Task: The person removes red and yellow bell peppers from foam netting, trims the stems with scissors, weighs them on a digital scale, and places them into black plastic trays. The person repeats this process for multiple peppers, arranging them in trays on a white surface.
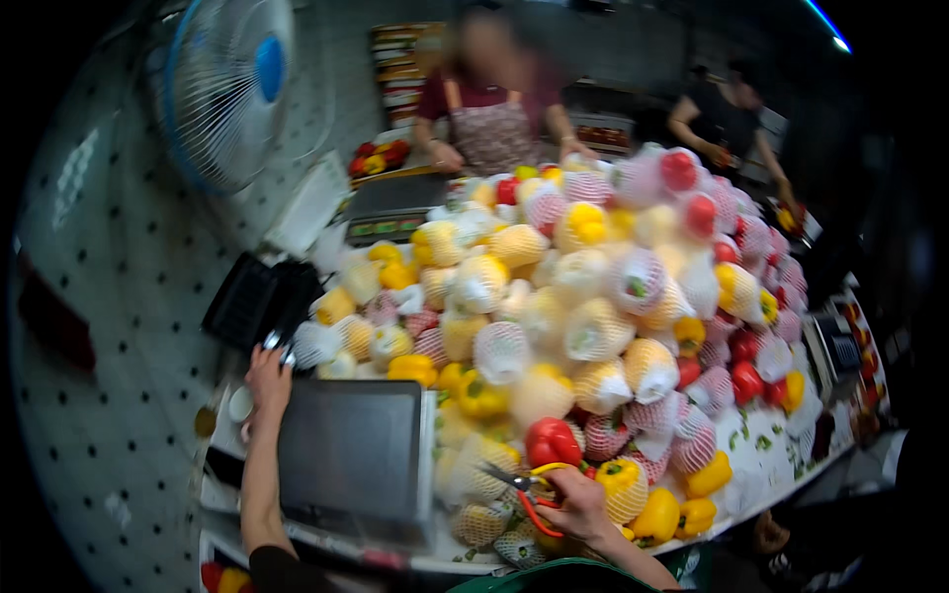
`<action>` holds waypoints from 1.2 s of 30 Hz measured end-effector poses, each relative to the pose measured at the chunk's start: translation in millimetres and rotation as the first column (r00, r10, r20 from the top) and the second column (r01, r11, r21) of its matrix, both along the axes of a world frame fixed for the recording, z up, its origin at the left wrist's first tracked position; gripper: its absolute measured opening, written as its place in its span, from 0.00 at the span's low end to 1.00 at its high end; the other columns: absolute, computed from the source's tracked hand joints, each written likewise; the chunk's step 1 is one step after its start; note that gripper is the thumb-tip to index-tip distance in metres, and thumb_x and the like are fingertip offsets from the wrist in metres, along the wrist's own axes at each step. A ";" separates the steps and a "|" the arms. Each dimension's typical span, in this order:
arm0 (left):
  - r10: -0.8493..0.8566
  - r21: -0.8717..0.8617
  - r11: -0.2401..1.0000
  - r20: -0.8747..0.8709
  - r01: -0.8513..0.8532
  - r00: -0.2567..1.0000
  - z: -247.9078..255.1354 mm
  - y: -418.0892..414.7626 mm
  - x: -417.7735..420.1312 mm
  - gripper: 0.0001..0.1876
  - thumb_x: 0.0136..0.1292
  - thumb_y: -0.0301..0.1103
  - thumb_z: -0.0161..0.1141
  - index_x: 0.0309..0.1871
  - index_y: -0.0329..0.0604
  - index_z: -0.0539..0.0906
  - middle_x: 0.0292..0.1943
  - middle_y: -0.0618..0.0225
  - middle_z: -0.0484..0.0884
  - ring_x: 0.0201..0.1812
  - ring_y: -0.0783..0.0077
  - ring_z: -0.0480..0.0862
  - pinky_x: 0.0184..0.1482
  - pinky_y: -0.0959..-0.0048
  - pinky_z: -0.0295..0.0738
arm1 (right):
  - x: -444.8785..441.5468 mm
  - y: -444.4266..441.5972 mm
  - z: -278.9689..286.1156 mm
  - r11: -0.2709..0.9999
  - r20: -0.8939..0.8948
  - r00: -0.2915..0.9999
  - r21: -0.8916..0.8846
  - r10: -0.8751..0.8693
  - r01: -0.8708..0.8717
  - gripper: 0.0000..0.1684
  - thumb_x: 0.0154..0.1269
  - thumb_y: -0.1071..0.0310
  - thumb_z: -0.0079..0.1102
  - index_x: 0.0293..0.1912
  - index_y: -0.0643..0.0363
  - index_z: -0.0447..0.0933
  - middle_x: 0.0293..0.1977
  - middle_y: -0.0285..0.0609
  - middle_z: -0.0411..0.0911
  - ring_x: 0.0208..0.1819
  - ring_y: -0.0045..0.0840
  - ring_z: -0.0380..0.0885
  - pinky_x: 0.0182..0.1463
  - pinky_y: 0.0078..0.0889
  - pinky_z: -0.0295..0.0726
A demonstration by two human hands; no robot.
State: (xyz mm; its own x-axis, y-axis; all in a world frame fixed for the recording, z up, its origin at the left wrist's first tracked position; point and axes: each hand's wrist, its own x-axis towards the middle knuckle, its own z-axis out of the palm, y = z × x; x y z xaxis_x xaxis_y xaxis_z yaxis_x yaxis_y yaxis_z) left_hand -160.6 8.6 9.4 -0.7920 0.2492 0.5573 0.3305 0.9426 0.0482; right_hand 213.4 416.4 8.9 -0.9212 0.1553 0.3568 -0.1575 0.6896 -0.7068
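My right hand (pixel 578 505) holds a pair of scissors (pixel 528 485) with red and yellow handles, the blades pointing left over net-wrapped peppers. Just beyond the scissors lies a bare red bell pepper (pixel 552 442). A big heap of red and yellow bell peppers, many in foam net sleeves (pixel 599 330), covers the table. My left hand (pixel 268 376) reaches past the scale's flat metal plate (pixel 350 445) to a small shiny object (pixel 274 341) beside black plastic trays (pixel 256 300). Whether its fingers grip that object cannot be made out.
A person in a patterned apron (pixel 493 133) stands across the table by another scale (pixel 397 204); a second person (pixel 723 111) is at the back right. A large fan (pixel 226 96) stands at the left. Bare yellow peppers (pixel 656 515) lie at the near table edge (pixel 749 519).
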 end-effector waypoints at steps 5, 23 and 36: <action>0.098 0.038 0.995 -0.077 -0.095 0.992 18.3 -16.0 1.5 0.17 0.56 0.33 0.63 0.50 0.47 0.80 0.52 0.66 0.78 0.60 0.62 0.72 0.56 0.56 0.66 | -3.9 -11.4 -0.3 1.000 -0.023 1.000 0.006 -0.015 0.015 0.23 0.39 0.70 0.75 0.40 0.60 0.77 0.29 0.43 0.77 0.25 0.30 0.77 0.28 0.28 0.76; 0.096 0.312 0.950 -0.360 0.022 0.928 49.4 -33.3 -5.2 0.09 0.66 0.30 0.56 0.44 0.34 0.82 0.39 0.57 0.81 0.41 0.56 0.80 0.45 0.65 0.74 | -2.8 2.5 1.9 0.999 0.016 0.998 -0.008 0.054 -0.053 0.25 0.45 0.64 0.73 0.45 0.58 0.77 0.33 0.41 0.78 0.29 0.30 0.78 0.31 0.29 0.77; -0.349 0.289 0.913 0.190 0.288 0.918 -2.0 -8.6 161.6 0.09 0.58 0.19 0.48 0.39 0.35 0.78 0.43 0.56 0.79 0.61 0.50 0.70 0.64 0.58 0.60 | 6.1 5.9 -2.1 1.000 -0.074 0.997 -0.015 0.025 -0.026 0.28 0.42 0.64 0.72 0.47 0.54 0.77 0.39 0.42 0.79 0.38 0.36 0.80 0.39 0.33 0.79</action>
State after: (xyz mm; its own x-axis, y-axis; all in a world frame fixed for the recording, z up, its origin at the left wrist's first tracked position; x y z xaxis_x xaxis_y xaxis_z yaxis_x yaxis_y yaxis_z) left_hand 1.0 0.0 7.4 -0.8080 0.3869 0.4444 0.5612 0.7351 0.3804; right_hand 219.5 422.3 6.7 -0.8961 0.1386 0.4216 -0.2267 0.6737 -0.7033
